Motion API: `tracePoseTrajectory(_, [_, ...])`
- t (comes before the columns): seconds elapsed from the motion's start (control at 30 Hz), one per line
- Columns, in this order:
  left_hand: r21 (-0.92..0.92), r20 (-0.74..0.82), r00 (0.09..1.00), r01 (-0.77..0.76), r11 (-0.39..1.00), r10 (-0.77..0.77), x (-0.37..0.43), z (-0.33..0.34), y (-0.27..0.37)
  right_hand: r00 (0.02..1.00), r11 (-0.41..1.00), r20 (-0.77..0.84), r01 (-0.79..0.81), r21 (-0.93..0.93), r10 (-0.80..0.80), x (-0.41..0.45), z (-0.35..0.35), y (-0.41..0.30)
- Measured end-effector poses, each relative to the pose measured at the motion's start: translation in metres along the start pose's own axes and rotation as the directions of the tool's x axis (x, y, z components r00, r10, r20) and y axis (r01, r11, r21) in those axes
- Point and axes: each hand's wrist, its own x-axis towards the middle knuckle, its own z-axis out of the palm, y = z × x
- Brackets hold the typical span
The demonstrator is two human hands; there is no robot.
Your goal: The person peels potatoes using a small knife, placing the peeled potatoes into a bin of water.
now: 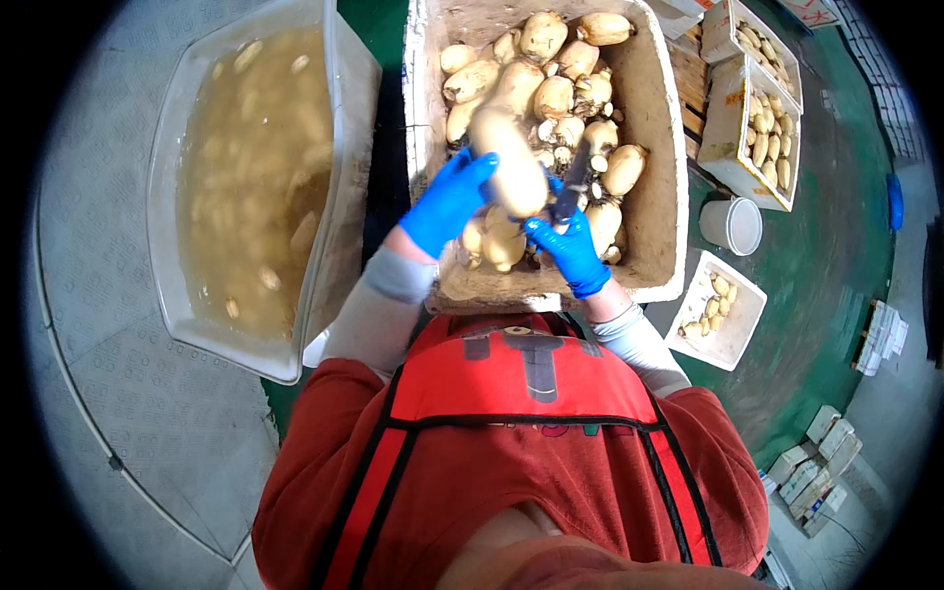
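Note:
My left hand, in a blue glove, grips a pale lotus root segment, which is blurred. My right hand, gloved the same way, holds a knife with a dark blade pointing away from me. The thumb of the right hand is close to the root's near end; whether it touches cannot be told. Under both hands stands a large foam box with stained walls. Inside it lie many lotus roots, along with small cut ends and dark trimmings.
At left stands a white tub of murky water with roots in it. To the right are a white bucket, a small foam box holding several roots, and filled foam boxes beside wooden pallets. More boxes sit lower right.

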Motion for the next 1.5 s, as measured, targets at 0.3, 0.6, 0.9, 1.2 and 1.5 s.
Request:
tracePoseTrajectory(0.3, [0.63, -0.063, 0.976, -0.124, 0.767, 0.21, 0.0, 0.042, 0.003, 0.921, 0.161, 0.201, 0.266, -0.951, -0.332, 0.021, -0.038, -0.054])
tracePoseTrajectory(0.6, [0.802, 0.048, 0.96, -0.202, 0.562, 0.277, -0.003, 0.049, -0.002, 0.951, 0.041, 0.232, 0.245, -0.969, -0.203, 0.04, -0.057, -0.043])
tracePoseTrajectory(0.9, [0.82, -0.073, 0.962, -0.092, 0.565, 0.264, -0.015, 0.036, -0.008, 0.98, 0.055, 0.156, 0.163, -0.985, -0.125, 0.05, -0.053, -0.014])
tracePoseTrajectory(1.2, [0.294, -0.25, 0.91, -0.254, 0.921, 0.331, 0.018, 0.038, 0.015, 0.962, 0.869, -0.268, -0.176, -0.462, 0.052, 0.049, -0.057, -0.01])
tracePoseTrajectory(1.5, [0.145, 0.063, 0.987, -0.154, 0.977, 0.146, 0.009, 0.036, 0.003, 0.921, 0.883, -0.246, -0.175, 0.435, 0.304, 0.055, -0.061, -0.004])
